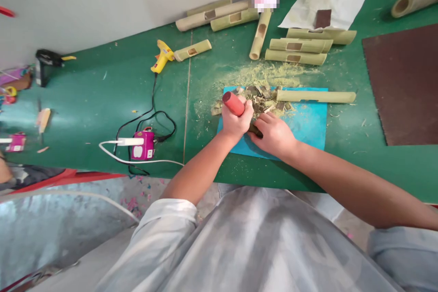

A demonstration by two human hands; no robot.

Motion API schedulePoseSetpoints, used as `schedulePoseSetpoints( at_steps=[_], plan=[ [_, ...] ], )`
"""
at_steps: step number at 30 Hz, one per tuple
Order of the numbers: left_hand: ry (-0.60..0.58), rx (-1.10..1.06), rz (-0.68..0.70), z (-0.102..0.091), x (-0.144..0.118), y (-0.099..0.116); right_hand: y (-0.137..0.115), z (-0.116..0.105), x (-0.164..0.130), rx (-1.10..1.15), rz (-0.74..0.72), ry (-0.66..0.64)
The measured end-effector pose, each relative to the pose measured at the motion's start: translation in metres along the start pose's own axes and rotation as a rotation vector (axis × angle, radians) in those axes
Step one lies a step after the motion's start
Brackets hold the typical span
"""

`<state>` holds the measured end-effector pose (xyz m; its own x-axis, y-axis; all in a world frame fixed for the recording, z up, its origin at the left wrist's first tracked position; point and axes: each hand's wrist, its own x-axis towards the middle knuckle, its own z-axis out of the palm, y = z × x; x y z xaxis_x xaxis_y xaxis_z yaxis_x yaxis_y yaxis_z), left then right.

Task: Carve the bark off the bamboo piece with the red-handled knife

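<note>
Left hand [236,121]: fingers clamped round a red tool handle [233,103], near the left edge of the blue mat [308,123]
Right hand [273,134]: fingers curled together, pressing a dark piece [256,130] onto the mat; mostly hidden
Slip risk: the tool's working end is hidden just beside the right fingers; a skid could cut them
Debris risk: loose shavings [263,96] under the piece may let it roll
Bamboo tube [315,96]: far side of the mat; a knock could send it rolling

- Bright, even daylight; soft, short shadows lie under the hands and the bamboo tubes [310,45].
- Pale glare washes the bench [102,91] at left.
- Wide-angle bending curves the bench edge.
- The left margin and near clothing are blurred.
- A pixelated patch sits at top centre.
</note>
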<state>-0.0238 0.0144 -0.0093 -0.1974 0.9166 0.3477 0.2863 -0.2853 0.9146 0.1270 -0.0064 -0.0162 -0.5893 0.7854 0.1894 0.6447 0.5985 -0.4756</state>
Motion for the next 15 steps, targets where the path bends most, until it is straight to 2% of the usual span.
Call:
schedulePoseSetpoints(
  at_steps=[4,9,12,15],
  plan=[
    [0.037,-0.074,-0.101,-0.0025,-0.0033,-0.0008,0.001,-0.0001,-0.0007,0.004,-0.003,-0.001],
    [0.088,-0.16,-0.133,-0.0008,0.0008,0.0053,-0.0015,0.0006,-0.0005,-0.002,-0.011,-0.009],
    [0.026,-0.143,-0.113,0.0002,0.0029,0.0074,-0.0024,0.0001,-0.0003,-0.004,-0.006,-0.015],
    [-0.012,-0.085,-0.028,-0.0011,0.0014,0.0048,-0.0025,-0.001,0.0001,-0.007,-0.001,-0.019]
  ],
)
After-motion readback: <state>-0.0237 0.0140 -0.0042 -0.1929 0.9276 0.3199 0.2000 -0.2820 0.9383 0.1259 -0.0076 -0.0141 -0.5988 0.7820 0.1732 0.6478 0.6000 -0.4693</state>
